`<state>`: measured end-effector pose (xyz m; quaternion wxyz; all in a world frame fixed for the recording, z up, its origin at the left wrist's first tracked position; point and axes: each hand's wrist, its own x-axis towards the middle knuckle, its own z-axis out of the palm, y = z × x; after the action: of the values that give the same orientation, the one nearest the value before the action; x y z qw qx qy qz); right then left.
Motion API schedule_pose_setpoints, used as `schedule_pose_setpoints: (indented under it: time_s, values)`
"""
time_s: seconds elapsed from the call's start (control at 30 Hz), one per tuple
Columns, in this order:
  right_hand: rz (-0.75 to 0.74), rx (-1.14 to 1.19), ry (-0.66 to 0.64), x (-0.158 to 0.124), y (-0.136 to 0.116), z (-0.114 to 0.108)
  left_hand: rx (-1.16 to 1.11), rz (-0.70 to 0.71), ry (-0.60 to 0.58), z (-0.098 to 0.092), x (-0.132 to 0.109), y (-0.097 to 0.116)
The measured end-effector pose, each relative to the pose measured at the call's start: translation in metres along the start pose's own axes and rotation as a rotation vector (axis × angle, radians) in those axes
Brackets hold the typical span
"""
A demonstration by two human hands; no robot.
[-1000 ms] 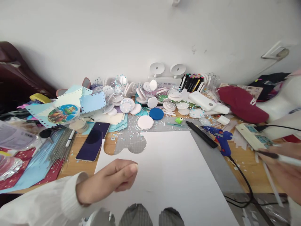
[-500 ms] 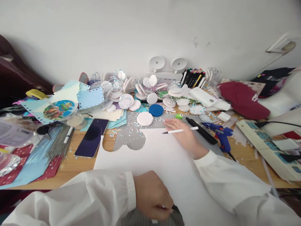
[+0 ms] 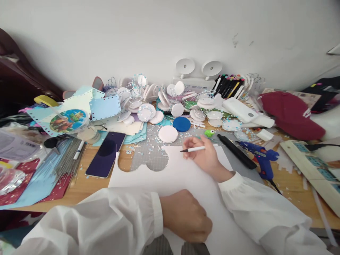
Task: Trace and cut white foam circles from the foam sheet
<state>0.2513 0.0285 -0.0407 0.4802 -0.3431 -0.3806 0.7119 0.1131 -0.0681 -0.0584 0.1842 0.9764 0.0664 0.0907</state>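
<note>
My right hand [image 3: 203, 156] grips a slim white pen [image 3: 195, 149], its dark tip pointing left just above a large white sheet [image 3: 180, 180]. Rounded bites are cut out of the sheet's far left edge. My left hand [image 3: 187, 216] is closed in a fist over the near part of the sheet; its fingertips are turned away, so whatever it may hold is hidden. Beyond the pen, a white disc [image 3: 168, 134] and a blue round lid [image 3: 181, 124] lie on the grey cutting mat [image 3: 138, 156].
White discs [image 3: 147, 112] with beaded trim pile along the wall. Left are a phone [image 3: 106, 154], metal wires [image 3: 69, 159] and a lidded cup [image 3: 86, 132]. Right are a black marker [image 3: 236, 151], blue glue gun [image 3: 261, 157], red cap [image 3: 289, 115] and power strip [image 3: 313, 170].
My right hand has curled around the pen, which lay loosely across it before. My left fist has shifted right and turned its fingers from view. The camera view has swung slightly left.
</note>
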Motion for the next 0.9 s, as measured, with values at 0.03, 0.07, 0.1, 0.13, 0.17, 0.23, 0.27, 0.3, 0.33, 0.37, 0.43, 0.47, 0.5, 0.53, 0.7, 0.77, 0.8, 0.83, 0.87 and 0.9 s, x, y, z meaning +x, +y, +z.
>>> schedule_pose_setpoints:
  time_s: [0.03,0.07,0.1,0.13,0.17,0.23,0.27,0.3,0.33,0.37,0.43,0.47,0.5,0.53,0.7,0.77,0.8,0.83,0.87,0.9]
  values:
    - [0.006,-0.027,0.006,-0.001,0.001,0.000,0.056,0.002,0.023,0.003,0.004,-0.003]
    - [0.009,-0.049,0.012,-0.002,0.002,0.000,0.102,0.012,0.050,0.005,0.008,-0.005]
    - [0.009,-0.069,0.020,-0.003,0.002,0.000,0.135,0.028,0.081,0.008,0.010,-0.007]
    - [0.005,-0.093,0.032,-0.004,0.002,-0.001,0.155,0.050,0.118,0.010,0.011,-0.008]
    - [-0.003,-0.118,0.045,-0.004,0.001,-0.002,0.168,0.074,0.159,0.011,0.011,-0.009]
    - [-0.030,-0.169,0.075,-0.002,-0.002,-0.007,0.176,0.107,0.231,0.013,0.008,-0.010]
    - [-0.047,-0.192,0.093,0.000,-0.003,-0.011,0.177,0.109,0.259,0.013,0.005,-0.010]
    - [-0.062,-0.214,0.112,0.002,-0.004,-0.014,0.177,0.109,0.278,0.012,0.003,-0.010]
    - [-0.074,-0.234,0.132,0.005,-0.005,-0.018,0.173,0.111,0.289,0.012,0.002,-0.010]
    - [-0.081,-0.252,0.151,0.008,-0.004,-0.021,0.168,0.110,0.290,0.012,0.000,-0.010]
    - [-0.079,-0.280,0.179,0.011,-0.003,-0.025,0.142,0.108,0.265,0.011,-0.001,-0.009]
    - [-0.076,-0.306,0.194,0.012,-0.002,-0.026,0.117,0.104,0.243,0.011,-0.001,-0.009]
    - [-0.075,-0.345,0.214,0.011,-0.001,-0.026,0.086,0.096,0.214,0.010,-0.001,-0.009]
    - [-0.076,-0.396,0.238,0.010,-0.001,-0.025,0.053,0.080,0.182,0.010,-0.001,-0.009]
    - [-0.084,-0.659,0.375,0.004,-0.001,-0.016,-0.134,0.079,0.058,0.014,0.000,-0.016]
    - [-0.096,-0.735,0.406,0.003,-0.001,-0.012,-0.182,0.118,0.054,0.017,0.000,-0.020]
    - [-0.106,-0.768,0.417,0.003,-0.001,-0.011,-0.195,0.132,0.055,0.018,0.000,-0.021]
    - [-0.117,-0.798,0.425,0.003,0.000,-0.010,-0.206,0.140,0.056,0.019,0.000,-0.022]
    - [-0.125,-0.822,0.431,0.003,0.000,-0.008,-0.215,0.145,0.056,0.020,0.000,-0.022]
    - [-0.134,-0.842,0.432,0.003,0.000,-0.007,-0.221,0.146,0.057,0.021,0.000,-0.022]
